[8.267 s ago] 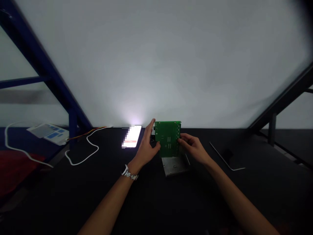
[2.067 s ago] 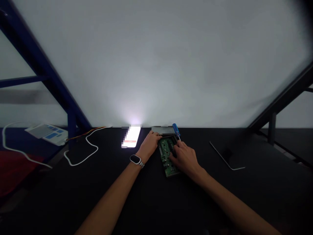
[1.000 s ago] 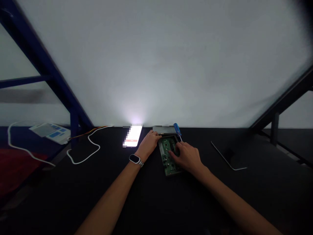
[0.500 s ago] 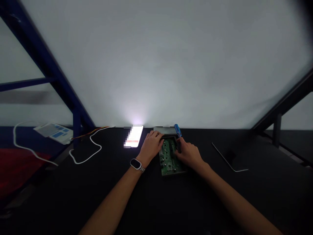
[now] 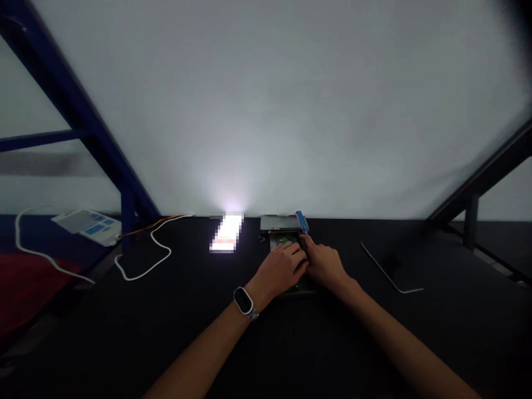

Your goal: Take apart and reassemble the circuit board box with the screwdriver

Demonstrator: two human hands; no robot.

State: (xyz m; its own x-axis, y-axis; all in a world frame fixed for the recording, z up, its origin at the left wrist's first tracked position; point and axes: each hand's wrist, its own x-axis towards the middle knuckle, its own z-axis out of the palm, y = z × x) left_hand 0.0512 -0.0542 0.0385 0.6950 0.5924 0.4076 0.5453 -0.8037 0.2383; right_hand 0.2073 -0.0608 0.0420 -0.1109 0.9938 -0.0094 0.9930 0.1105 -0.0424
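A green circuit board (image 5: 282,237) in a dark frame lies on the black table, mostly covered by my hands. My left hand (image 5: 283,267), with a watch at the wrist, reaches over the board. Its fingers are curled and meet my right hand's fingertips; what they hold, if anything, is hidden. My right hand (image 5: 326,265) is closed at the board's right edge, and what lies in its fingers cannot be made out. Just beyond its index finger is the blue handle of a screwdriver (image 5: 302,221); whether the fingers touch its shaft is hidden.
A silver metal plate (image 5: 278,223) lies behind the board, with small dark pieces (image 5: 261,239) to its left. A bright phone (image 5: 228,233) and a white cable (image 5: 168,252) are further left. A bent metal rod (image 5: 382,270) lies right. A pale wall (image 5: 291,111) stands behind.
My left hand has moved from the board's upper left edge toward me and to the right, onto the board beside my right hand. My right hand has barely moved.
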